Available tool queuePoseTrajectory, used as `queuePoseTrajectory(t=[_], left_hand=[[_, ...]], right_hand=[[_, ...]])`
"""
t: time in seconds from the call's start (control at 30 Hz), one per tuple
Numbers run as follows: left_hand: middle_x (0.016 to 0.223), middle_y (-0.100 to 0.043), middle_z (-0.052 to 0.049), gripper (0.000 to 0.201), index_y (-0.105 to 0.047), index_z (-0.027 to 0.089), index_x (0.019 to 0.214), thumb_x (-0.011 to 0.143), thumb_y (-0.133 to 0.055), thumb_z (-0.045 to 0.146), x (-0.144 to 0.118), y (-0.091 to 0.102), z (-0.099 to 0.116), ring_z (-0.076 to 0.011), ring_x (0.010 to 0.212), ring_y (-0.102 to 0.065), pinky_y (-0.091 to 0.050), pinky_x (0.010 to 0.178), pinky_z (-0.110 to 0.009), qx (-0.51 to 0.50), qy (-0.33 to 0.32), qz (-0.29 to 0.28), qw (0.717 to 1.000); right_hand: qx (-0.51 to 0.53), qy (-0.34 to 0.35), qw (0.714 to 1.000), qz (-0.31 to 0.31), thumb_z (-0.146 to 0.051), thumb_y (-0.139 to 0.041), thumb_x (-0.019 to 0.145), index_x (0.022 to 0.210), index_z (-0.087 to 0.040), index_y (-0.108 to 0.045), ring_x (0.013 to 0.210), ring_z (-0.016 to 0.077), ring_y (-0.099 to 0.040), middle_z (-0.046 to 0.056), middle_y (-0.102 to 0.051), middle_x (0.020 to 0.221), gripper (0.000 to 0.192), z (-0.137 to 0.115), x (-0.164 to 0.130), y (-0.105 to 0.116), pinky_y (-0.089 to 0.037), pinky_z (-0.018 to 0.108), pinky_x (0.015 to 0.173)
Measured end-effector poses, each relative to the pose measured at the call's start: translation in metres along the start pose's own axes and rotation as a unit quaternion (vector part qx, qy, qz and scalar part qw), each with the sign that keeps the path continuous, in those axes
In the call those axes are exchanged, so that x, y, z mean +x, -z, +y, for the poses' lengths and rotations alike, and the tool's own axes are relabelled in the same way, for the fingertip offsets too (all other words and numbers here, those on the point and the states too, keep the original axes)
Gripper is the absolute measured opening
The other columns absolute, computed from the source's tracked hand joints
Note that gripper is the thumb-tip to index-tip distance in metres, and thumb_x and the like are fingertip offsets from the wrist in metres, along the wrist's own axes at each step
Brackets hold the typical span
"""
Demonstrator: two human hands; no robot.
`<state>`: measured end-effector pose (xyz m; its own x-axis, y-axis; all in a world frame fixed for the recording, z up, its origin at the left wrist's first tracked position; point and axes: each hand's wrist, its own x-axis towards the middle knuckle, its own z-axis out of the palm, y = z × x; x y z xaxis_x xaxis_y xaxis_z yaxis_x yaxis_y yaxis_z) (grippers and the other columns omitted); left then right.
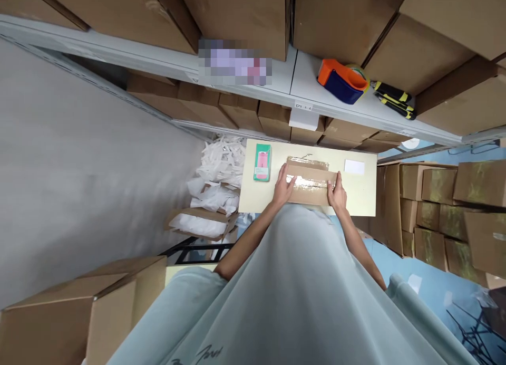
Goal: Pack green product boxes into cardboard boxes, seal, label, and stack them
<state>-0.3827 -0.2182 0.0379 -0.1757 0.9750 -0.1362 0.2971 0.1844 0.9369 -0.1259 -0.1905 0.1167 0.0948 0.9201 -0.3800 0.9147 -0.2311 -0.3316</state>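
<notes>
I have a taped cardboard box (310,183) lying mid-bench (367,196), its long axis running left to right straight ahead of me. My left hand (283,186) lies flat on its left end, my right hand (337,192) on its right, both equally near. A green packet (262,162) sits just left; a white card (354,166) lies beyond the right corner.

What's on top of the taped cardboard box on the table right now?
Both hands rest on the cardboard box: left hand and right hand at its ends. Clear tape crosses its top. Its contents are hidden.
</notes>
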Motion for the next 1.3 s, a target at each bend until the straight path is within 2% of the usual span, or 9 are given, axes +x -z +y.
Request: queuePoseTrajectory(t=[0.13,0.23,0.33,0.6,0.7,0.83,0.97,1.13,1.3], left_hand=[[0.181,-0.040,-0.024,0.086,-0.037,0.018,0.174,0.109,-0.063,0.068,0.005,-0.016,0.011,-0.0362,0.170,-0.043,-0.041,0.138,-0.054,0.029,0.001,0.015,0.999],[0.177,-0.046,-0.022,0.075,-0.040,0.020,0.171,0.111,-0.060,0.062,0.005,-0.018,0.017,-0.0358,0.166,-0.048,-0.045,0.135,-0.052,0.036,0.007,0.027,0.999],[0.175,-0.048,-0.021,0.070,-0.042,0.021,0.169,0.113,-0.058,0.058,0.003,-0.019,0.022,-0.0349,0.163,-0.051,-0.047,0.133,-0.050,0.042,0.017,0.042,0.998],[0.174,-0.050,-0.022,0.073,-0.041,0.022,0.171,0.112,-0.056,0.061,0.000,-0.023,0.026,-0.0359,0.164,-0.052,-0.047,0.134,-0.054,0.078,0.036,0.052,0.995],[0.183,-0.037,-0.026,0.070,-0.049,0.019,0.167,0.111,-0.058,0.058,0.000,-0.021,0.028,-0.0432,0.173,-0.037,-0.038,0.138,-0.065,0.147,0.010,0.073,0.986],[0.187,-0.029,-0.028,0.052,-0.063,0.016,0.157,0.112,-0.054,0.040,0.024,-0.019,0.060,-0.0482,0.179,-0.018,-0.019,0.140,-0.079,0.226,-0.086,0.106,0.964],[0.182,-0.045,-0.022,0.044,-0.067,0.022,0.153,0.114,-0.051,0.034,0.085,-0.011,0.138,-0.0409,0.178,-0.027,-0.021,0.140,-0.079,0.215,-0.189,0.138,0.948],[0.176,-0.054,-0.019,0.043,-0.069,0.021,0.151,0.111,-0.052,0.029,0.138,0.003,0.231,-0.0361,0.173,-0.039,-0.024,0.144,-0.070,0.193,-0.258,0.195,0.926],[0.169,-0.060,-0.018,0.042,-0.071,0.021,0.148,0.109,-0.056,0.024,0.125,-0.001,0.242,-0.0371,0.168,-0.046,-0.028,0.143,-0.069,0.173,-0.242,0.203,0.933]], right_hand=[[0.008,0.038,0.999,0.017,-0.068,-0.028,0.113,0.180,-0.013,-0.026,0.141,0.0384,-0.069,0.026,-0.042,0.182,0.087,0.014,0.025,0.008,-0.060,0.051,0.112],[0.003,0.065,0.998,0.002,-0.069,-0.026,0.113,0.183,-0.013,-0.016,0.149,0.0402,-0.063,0.026,-0.031,0.188,0.090,0.020,0.033,0.005,-0.061,0.054,0.110],[0.004,0.077,0.997,-0.028,-0.068,-0.027,0.113,0.184,-0.013,-0.011,0.150,0.0405,-0.063,0.024,-0.030,0.189,0.091,0.023,0.038,0.006,-0.060,0.054,0.113],[0.012,0.100,0.995,-0.014,-0.058,-0.031,0.116,0.182,-0.013,-0.025,0.157,0.0396,-0.058,0.026,-0.034,0.187,0.081,0.022,0.038,0.010,-0.057,0.054,0.118],[-0.030,0.119,0.992,0.003,-0.050,-0.040,0.114,0.178,-0.011,-0.037,0.158,0.0443,-0.056,0.030,-0.033,0.185,0.074,0.014,0.040,0.016,-0.054,0.060,0.120],[-0.050,0.243,0.960,0.131,-0.032,-0.043,0.111,0.164,-0.008,-0.055,0.163,0.0440,-0.046,0.031,-0.049,0.174,0.060,-0.032,0.070,0.064,-0.043,0.066,0.130],[-0.065,0.348,0.904,0.239,-0.031,-0.038,0.114,0.170,-0.008,-0.045,0.160,0.0401,-0.045,0.029,-0.051,0.170,0.061,-0.122,0.126,0.146,-0.039,0.063,0.132],[-0.179,0.291,0.919,0.196,-0.022,-0.051,0.104,0.152,0.007,-0.053,0.141,0.0441,-0.057,0.038,-0.063,0.149,0.056,-0.206,0.182,0.201,-0.043,0.059,0.122],[-0.226,0.263,0.926,0.149,-0.018,-0.055,0.104,0.153,0.006,-0.052,0.144,0.0430,-0.058,0.038,-0.065,0.148,0.055,-0.218,0.200,0.203,-0.042,0.055,0.124]])
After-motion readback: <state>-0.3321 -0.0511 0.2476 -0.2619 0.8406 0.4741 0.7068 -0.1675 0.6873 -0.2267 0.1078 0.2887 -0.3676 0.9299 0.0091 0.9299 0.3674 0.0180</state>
